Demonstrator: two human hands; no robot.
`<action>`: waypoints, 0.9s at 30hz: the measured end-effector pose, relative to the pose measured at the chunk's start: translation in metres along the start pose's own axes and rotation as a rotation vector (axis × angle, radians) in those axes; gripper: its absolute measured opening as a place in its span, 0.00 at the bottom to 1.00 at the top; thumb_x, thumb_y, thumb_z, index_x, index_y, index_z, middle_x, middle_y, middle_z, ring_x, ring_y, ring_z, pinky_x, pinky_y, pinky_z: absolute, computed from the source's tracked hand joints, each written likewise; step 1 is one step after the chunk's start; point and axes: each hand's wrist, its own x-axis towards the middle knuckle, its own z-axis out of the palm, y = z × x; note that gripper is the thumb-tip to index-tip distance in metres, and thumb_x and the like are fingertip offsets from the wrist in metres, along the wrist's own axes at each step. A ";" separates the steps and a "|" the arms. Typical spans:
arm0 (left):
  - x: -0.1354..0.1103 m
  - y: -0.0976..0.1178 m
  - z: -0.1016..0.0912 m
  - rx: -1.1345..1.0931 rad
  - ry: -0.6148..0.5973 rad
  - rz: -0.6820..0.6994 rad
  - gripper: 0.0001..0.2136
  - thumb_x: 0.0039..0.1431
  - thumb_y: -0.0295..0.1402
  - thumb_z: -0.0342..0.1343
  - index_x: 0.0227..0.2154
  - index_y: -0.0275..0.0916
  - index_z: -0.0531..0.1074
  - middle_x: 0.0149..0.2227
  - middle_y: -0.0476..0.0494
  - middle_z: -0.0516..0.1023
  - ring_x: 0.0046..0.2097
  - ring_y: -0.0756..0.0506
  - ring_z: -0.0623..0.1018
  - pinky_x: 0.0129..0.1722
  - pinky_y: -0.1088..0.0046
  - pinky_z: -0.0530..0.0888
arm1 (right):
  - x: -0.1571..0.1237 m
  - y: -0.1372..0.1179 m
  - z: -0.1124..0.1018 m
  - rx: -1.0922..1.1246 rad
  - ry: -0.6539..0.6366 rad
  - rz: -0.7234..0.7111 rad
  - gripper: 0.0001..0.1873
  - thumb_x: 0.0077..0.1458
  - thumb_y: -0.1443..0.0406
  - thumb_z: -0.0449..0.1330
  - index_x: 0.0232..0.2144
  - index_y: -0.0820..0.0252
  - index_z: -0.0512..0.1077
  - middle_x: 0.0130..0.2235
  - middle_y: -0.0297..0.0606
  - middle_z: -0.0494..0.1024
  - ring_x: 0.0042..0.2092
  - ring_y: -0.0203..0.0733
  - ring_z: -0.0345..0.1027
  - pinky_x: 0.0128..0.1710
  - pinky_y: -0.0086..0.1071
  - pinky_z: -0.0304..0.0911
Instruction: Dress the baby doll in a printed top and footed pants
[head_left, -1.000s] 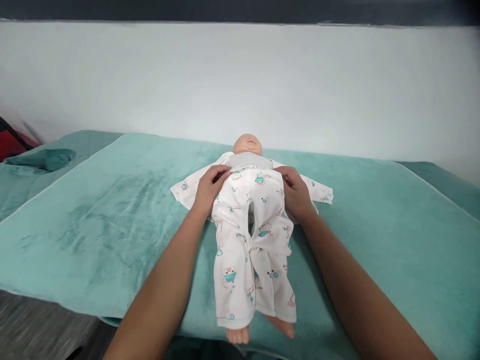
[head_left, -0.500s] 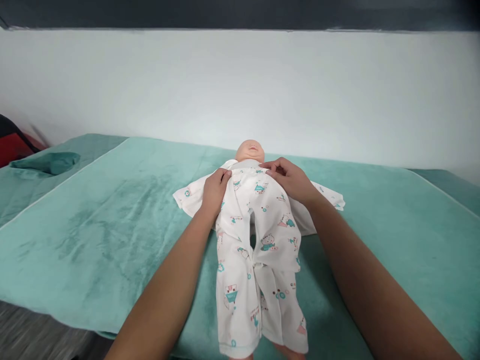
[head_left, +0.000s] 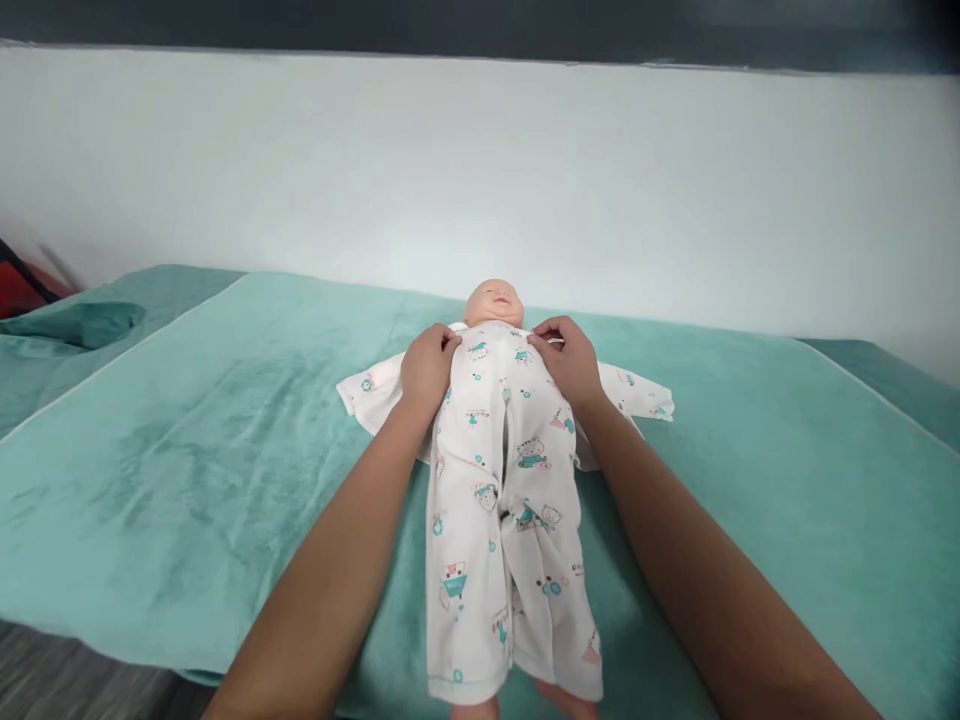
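A baby doll (head_left: 495,302) lies on its back with its head away from me. White printed pants (head_left: 480,440) cover its legs and trunk, the waistband high on the chest. My left hand (head_left: 430,368) pinches the waistband's left edge. At the other side, the fingers of my right hand (head_left: 567,358) are closed on the waistband near its top corner. Under the doll and pants, a white printed shirt (head_left: 636,392) shows at both sides, its sleeves stretched outward. The doll's feet are cut off by the bottom edge of the view.
A green plush cover (head_left: 195,470) lies over the bed under the doll, with wrinkles at the left. Behind it rises a white wall (head_left: 480,180) with a dark band on top. A red and black object (head_left: 22,285) sits at the far left. Dark floor (head_left: 67,670) shows at lower left.
The pants' waistband has moved up towards the doll's chin and lies straighter. My right hand has shifted and now pinches the waistband's right side. The front gap at the crotch has narrowed.
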 end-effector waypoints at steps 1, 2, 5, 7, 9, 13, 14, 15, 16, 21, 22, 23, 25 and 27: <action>-0.003 -0.001 -0.001 -0.025 0.010 0.035 0.05 0.61 0.30 0.54 0.30 0.42 0.72 0.37 0.42 0.79 0.42 0.40 0.75 0.46 0.66 0.68 | -0.001 0.001 -0.001 -0.013 0.001 -0.028 0.05 0.53 0.62 0.58 0.33 0.55 0.70 0.39 0.37 0.75 0.40 0.43 0.68 0.44 0.40 0.64; -0.007 -0.001 -0.002 -0.047 0.020 0.068 0.05 0.60 0.29 0.53 0.31 0.41 0.73 0.39 0.42 0.78 0.43 0.41 0.75 0.47 0.66 0.68 | -0.002 0.001 -0.003 -0.032 -0.003 -0.058 0.05 0.53 0.63 0.57 0.33 0.55 0.71 0.39 0.38 0.75 0.40 0.43 0.68 0.44 0.40 0.64; -0.020 -0.001 -0.011 -0.088 0.010 0.106 0.07 0.59 0.28 0.53 0.33 0.41 0.76 0.41 0.41 0.78 0.44 0.42 0.75 0.49 0.66 0.69 | -0.009 0.000 -0.011 -0.093 -0.007 -0.115 0.06 0.54 0.63 0.57 0.34 0.55 0.73 0.38 0.39 0.76 0.39 0.44 0.68 0.43 0.39 0.64; -0.026 0.000 -0.020 -0.099 -0.032 0.071 0.07 0.58 0.29 0.53 0.32 0.41 0.77 0.38 0.42 0.79 0.41 0.42 0.76 0.47 0.65 0.70 | -0.017 -0.001 -0.020 -0.126 -0.012 -0.066 0.07 0.54 0.61 0.58 0.34 0.55 0.73 0.37 0.38 0.77 0.37 0.44 0.69 0.41 0.39 0.64; -0.033 0.000 -0.029 -0.088 -0.087 0.020 0.06 0.55 0.28 0.54 0.29 0.42 0.77 0.35 0.43 0.80 0.38 0.42 0.76 0.45 0.65 0.70 | -0.026 -0.002 -0.029 -0.156 -0.034 0.037 0.08 0.54 0.58 0.59 0.34 0.55 0.74 0.35 0.38 0.79 0.36 0.44 0.70 0.39 0.39 0.64; -0.045 0.001 -0.045 -0.112 -0.256 -0.112 0.06 0.44 0.25 0.55 0.22 0.41 0.75 0.27 0.46 0.79 0.31 0.43 0.74 0.34 0.68 0.68 | -0.039 -0.001 -0.042 -0.212 -0.168 0.193 0.11 0.53 0.57 0.58 0.31 0.55 0.77 0.35 0.38 0.82 0.37 0.47 0.72 0.38 0.39 0.63; -0.048 0.002 -0.048 -0.153 -0.300 -0.148 0.06 0.42 0.25 0.55 0.22 0.41 0.76 0.26 0.46 0.79 0.30 0.44 0.73 0.32 0.69 0.67 | -0.040 0.000 -0.044 -0.213 -0.212 0.213 0.12 0.53 0.57 0.58 0.30 0.56 0.78 0.35 0.37 0.82 0.38 0.48 0.72 0.38 0.38 0.62; -0.050 0.004 -0.050 -0.204 -0.336 -0.183 0.06 0.41 0.25 0.56 0.22 0.40 0.77 0.26 0.47 0.79 0.29 0.44 0.73 0.30 0.70 0.67 | -0.041 0.000 -0.046 -0.203 -0.254 0.231 0.12 0.53 0.58 0.57 0.29 0.56 0.78 0.34 0.37 0.82 0.38 0.48 0.72 0.38 0.38 0.62; -0.051 0.006 -0.052 -0.254 -0.363 -0.212 0.07 0.41 0.26 0.56 0.23 0.40 0.77 0.27 0.46 0.80 0.29 0.44 0.73 0.29 0.71 0.66 | -0.042 0.001 -0.047 -0.181 -0.289 0.246 0.13 0.53 0.58 0.56 0.29 0.56 0.79 0.35 0.37 0.83 0.39 0.48 0.73 0.38 0.38 0.63; -0.054 0.016 -0.053 -0.476 -0.423 -0.302 0.07 0.41 0.27 0.58 0.26 0.39 0.79 0.30 0.43 0.82 0.33 0.43 0.76 0.31 0.70 0.71 | -0.043 0.003 -0.050 0.031 -0.400 0.299 0.15 0.49 0.60 0.59 0.37 0.56 0.81 0.38 0.34 0.84 0.44 0.50 0.74 0.42 0.38 0.68; -0.054 0.017 -0.052 -0.526 -0.427 -0.313 0.08 0.41 0.27 0.59 0.28 0.39 0.79 0.30 0.43 0.82 0.33 0.42 0.77 0.32 0.69 0.73 | -0.043 0.003 -0.050 0.063 -0.409 0.303 0.15 0.48 0.61 0.60 0.38 0.56 0.81 0.38 0.34 0.84 0.44 0.51 0.75 0.42 0.39 0.69; -0.055 0.016 -0.050 -0.570 -0.428 -0.323 0.08 0.41 0.28 0.61 0.29 0.39 0.78 0.30 0.43 0.82 0.34 0.42 0.77 0.34 0.68 0.74 | -0.043 0.003 -0.050 0.085 -0.412 0.303 0.15 0.47 0.61 0.60 0.37 0.56 0.82 0.38 0.35 0.84 0.44 0.52 0.75 0.43 0.40 0.69; -0.056 0.014 -0.047 -0.637 -0.413 -0.335 0.10 0.42 0.29 0.63 0.31 0.38 0.78 0.31 0.43 0.82 0.35 0.43 0.77 0.37 0.66 0.75 | -0.043 0.003 -0.050 0.107 -0.400 0.290 0.14 0.45 0.62 0.61 0.35 0.55 0.82 0.37 0.36 0.84 0.44 0.54 0.75 0.44 0.42 0.70; -0.058 0.012 -0.043 -0.686 -0.399 -0.344 0.12 0.42 0.30 0.65 0.33 0.38 0.78 0.31 0.42 0.82 0.36 0.43 0.78 0.39 0.65 0.76 | -0.042 0.001 -0.050 0.120 -0.388 0.272 0.12 0.45 0.62 0.62 0.32 0.55 0.82 0.35 0.37 0.84 0.44 0.55 0.75 0.45 0.44 0.70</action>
